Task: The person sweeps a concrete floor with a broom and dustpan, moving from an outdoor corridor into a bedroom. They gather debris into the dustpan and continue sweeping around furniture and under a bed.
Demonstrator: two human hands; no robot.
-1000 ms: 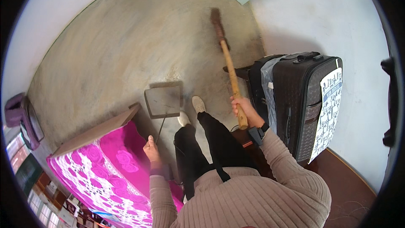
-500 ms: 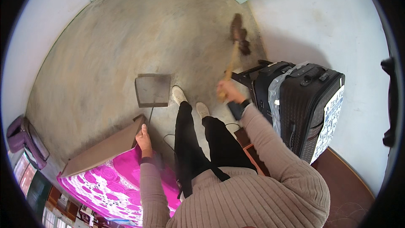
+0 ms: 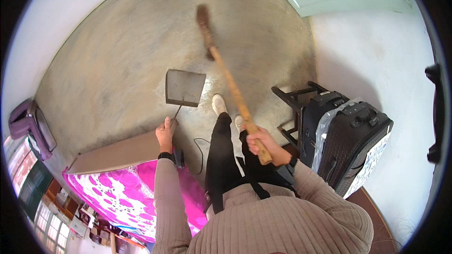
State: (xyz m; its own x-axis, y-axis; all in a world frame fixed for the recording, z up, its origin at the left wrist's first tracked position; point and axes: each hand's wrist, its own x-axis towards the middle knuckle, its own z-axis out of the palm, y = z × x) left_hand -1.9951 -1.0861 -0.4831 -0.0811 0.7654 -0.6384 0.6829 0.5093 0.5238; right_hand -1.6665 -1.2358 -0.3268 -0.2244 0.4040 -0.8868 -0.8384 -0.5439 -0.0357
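At the far left, a purple bag [image 3: 21, 120] is seen beside the grey floor [image 3: 103, 75]. Next to it, a pink-and-white patterned cloth [image 3: 113, 190] is spread behind a brown panel [image 3: 117, 153]; what is covered by the cloth cannot be told. At the panel's right end the left hand [image 3: 164, 135] is held out with its fingers curled in and the thumb pointing up — the thin handle of the dustpan [image 3: 185, 86] is gripped in it. The grey pan is positioned flat ahead of the hand, over the floor; whether the floor is touched by it cannot be made out. To the right, the broom [image 3: 234, 91] is slanted across the floor, its brown head blurred and set beyond the dustpan, well apart from it. One pale shoe [image 3: 218, 104] is seen left of the broom's wooden handle, which is grasped near its lower end by the right hand [image 3: 266, 145], the fingers wrapped firmly round it. Further right, a dark frame [image 3: 286, 98] is placed beside two dark suitcases [image 3: 351, 141] stood close together — a printed white sheet is fixed to the nearer one.
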